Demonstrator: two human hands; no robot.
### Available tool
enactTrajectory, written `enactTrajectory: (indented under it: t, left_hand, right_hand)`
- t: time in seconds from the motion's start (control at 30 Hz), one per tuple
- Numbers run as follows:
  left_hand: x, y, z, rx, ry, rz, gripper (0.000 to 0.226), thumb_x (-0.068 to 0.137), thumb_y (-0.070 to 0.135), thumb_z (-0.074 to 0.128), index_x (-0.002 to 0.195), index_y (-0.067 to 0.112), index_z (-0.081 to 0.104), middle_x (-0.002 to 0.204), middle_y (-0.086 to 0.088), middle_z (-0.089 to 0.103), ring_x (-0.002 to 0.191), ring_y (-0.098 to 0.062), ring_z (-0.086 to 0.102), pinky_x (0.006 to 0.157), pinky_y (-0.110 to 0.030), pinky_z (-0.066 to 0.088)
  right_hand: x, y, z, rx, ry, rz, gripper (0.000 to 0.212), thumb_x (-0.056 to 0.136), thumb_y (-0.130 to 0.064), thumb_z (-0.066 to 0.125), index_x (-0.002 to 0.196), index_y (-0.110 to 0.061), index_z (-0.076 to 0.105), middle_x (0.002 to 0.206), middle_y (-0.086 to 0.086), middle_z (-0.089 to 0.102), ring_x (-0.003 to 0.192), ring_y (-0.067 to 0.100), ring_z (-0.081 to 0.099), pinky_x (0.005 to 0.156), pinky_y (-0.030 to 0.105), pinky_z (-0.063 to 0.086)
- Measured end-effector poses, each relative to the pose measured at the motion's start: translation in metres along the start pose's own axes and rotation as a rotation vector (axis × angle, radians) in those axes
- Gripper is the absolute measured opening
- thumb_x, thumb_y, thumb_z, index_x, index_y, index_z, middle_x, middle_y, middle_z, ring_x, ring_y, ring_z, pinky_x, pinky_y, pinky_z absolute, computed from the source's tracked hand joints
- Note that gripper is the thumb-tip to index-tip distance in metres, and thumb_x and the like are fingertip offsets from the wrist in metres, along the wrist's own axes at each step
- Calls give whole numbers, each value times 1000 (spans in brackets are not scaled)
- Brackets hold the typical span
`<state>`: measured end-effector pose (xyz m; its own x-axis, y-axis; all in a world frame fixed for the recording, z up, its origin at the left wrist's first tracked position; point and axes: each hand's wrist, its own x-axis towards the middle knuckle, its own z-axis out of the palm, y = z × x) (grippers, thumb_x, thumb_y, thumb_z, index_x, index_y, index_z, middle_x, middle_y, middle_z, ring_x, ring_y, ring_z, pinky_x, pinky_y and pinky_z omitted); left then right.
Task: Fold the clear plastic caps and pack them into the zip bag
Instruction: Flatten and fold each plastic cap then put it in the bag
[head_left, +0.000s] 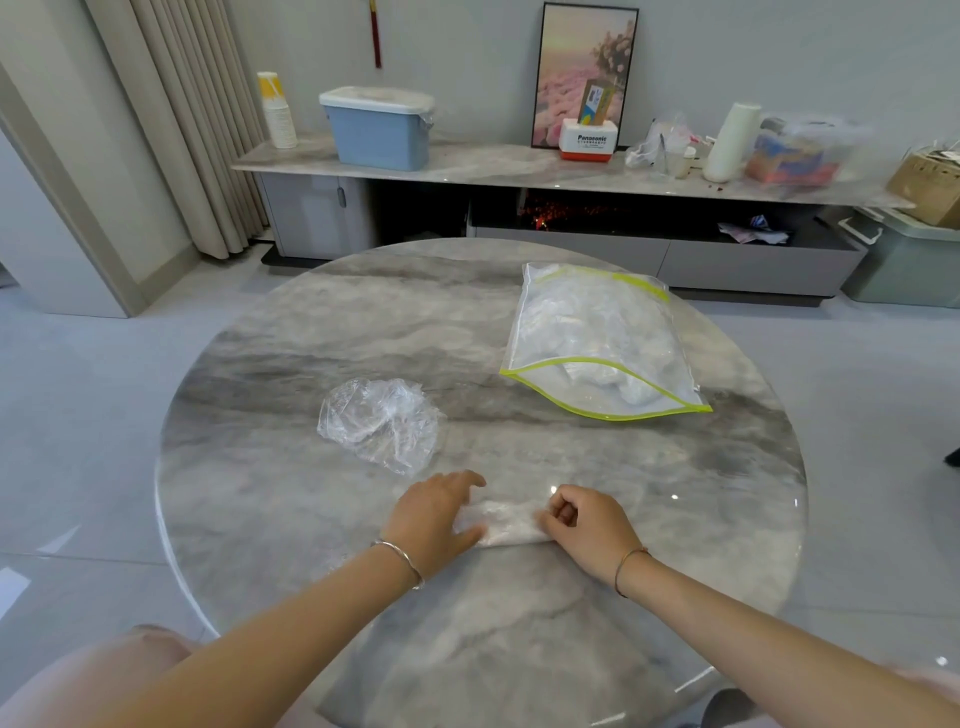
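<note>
One crumpled cap (379, 423) lies beyond the folded cap (506, 522), near zip bag (597, 338).

A home living room: long beige curtains (197, 130) at upper left, a framed flower picture (584, 78) against the back wall (467, 52), a low marble-topped sideboard (493, 167) carrying a blue storage box (379, 132), a round marble desk (337, 322) on pale tiles (78, 415).

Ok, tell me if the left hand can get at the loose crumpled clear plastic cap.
Probably yes: the crumpled clear plastic cap lies just beyond the left hand, with only bare marble table between.
</note>
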<state>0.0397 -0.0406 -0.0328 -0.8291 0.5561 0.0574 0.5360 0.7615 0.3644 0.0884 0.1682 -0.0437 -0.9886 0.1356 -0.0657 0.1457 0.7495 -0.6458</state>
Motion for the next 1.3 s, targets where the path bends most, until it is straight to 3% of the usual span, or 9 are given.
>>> enactTrajectory:
  t: [0.17,0.3,0.4,0.5,0.7,0.83,1.0,1.13,1.3]
  left_hand:
    - [-3,-7,14,208,24,413,54,78,31,59,129,26,42,124,11,61,108,-8,61,88,-23,50]
    - [-15,-8,23,250,-152,362,55,100,47,13,142,16,33,137,6,52,123,-10,52,98,-30,44]
    - [-19,-11,24,323,-148,309,66,97,57,9,150,18,12,145,6,42,131,-12,43,102,-35,40]
    - [-17,-11,26,296,-184,353,68,94,64,8,147,28,-18,154,4,18,140,-17,18,110,-47,17]
    - [-15,-8,24,374,-162,335,72,94,62,5,146,18,28,150,4,33,138,-21,28,106,-48,29]
    - [-13,-6,22,276,-247,328,89,78,70,-9,150,21,6,157,8,2,143,-16,-9,113,-39,-13]
    - [-15,-3,15,236,-149,369,67,94,61,13,125,22,57,124,9,59,118,-15,54,109,-34,33]
    - [-13,0,10,194,-97,434,64,91,65,22,121,19,56,123,6,57,122,-18,49,108,-37,33]
    - [-13,-4,5,196,-187,434,78,81,66,33,143,19,34,148,2,35,143,-21,17,118,-31,3]
  right_hand:
    - [1,1,1,30,2,-17,24,81,-22,68,72,-30,48,56,-8,51,57,7,49,68,21,34]
    - [-2,0,0,-88,41,-106,23,82,-21,67,90,-25,45,69,-9,47,69,14,51,72,23,35]
    - [-5,-1,-2,-203,119,-270,20,83,-27,60,101,-22,55,94,-8,51,88,11,52,82,25,34]
    - [-12,-5,-5,-250,204,-493,22,81,-37,53,94,-22,63,102,-8,55,96,6,49,87,19,29]
    - [-23,1,-2,-346,142,-721,20,87,-34,52,86,-25,70,99,-11,67,93,6,56,91,19,33]
    - [-26,10,-1,-323,58,-602,23,88,-39,49,99,-29,67,105,-16,66,99,-1,55,97,15,27]
    - [-21,16,-7,-247,-13,-509,34,88,-45,41,110,-30,61,114,-22,60,111,-9,48,113,16,8]
    - [-18,16,-13,-262,-64,-521,36,88,-37,46,121,-26,55,121,-18,55,119,-7,42,114,17,1]
    - [-21,8,-18,-214,34,-579,28,81,-26,51,109,-23,57,108,-14,57,106,2,49,109,13,12]
